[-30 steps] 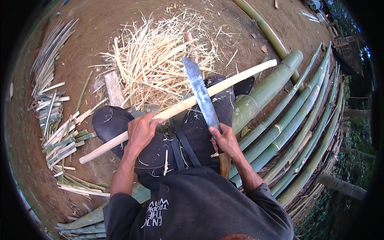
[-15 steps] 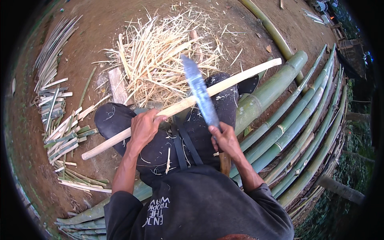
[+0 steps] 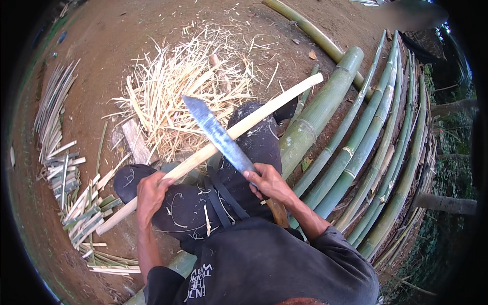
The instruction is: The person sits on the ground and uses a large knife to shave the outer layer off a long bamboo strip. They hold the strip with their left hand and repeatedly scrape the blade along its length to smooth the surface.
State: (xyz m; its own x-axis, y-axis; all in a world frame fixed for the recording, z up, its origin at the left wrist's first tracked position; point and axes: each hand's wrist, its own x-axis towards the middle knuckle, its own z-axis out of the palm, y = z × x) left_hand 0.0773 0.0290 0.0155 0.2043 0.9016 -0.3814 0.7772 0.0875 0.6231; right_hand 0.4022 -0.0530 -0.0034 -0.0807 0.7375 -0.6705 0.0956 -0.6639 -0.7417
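A long pale stripped stick (image 3: 277,101) slants over my lap, from near my left knee up to the far right. My left hand (image 3: 151,194) is wrapped round it close to its lower end. My right hand (image 3: 268,184) grips a machete, whose brown wooden handle (image 3: 277,212) shows below the fist. The broad grey machete blade (image 3: 217,136) crosses over the middle of the stick, its tip pointing up and left. From this angle I cannot tell whether the blade touches the stick. Thin curled shavings cling to my dark trousers (image 3: 175,211).
A heap of pale shavings (image 3: 168,91) lies on the soil ahead, with a wood block (image 3: 136,142) at its edge. Split strips (image 3: 53,112) are piled at left. On the right lie a thick green bamboo pole (image 3: 317,114) and several thinner poles (image 3: 378,119).
The whole view has shifted and turned a little. The machete blade has tilted further left. My left hand and the stick's lower end appear lower in the picture.
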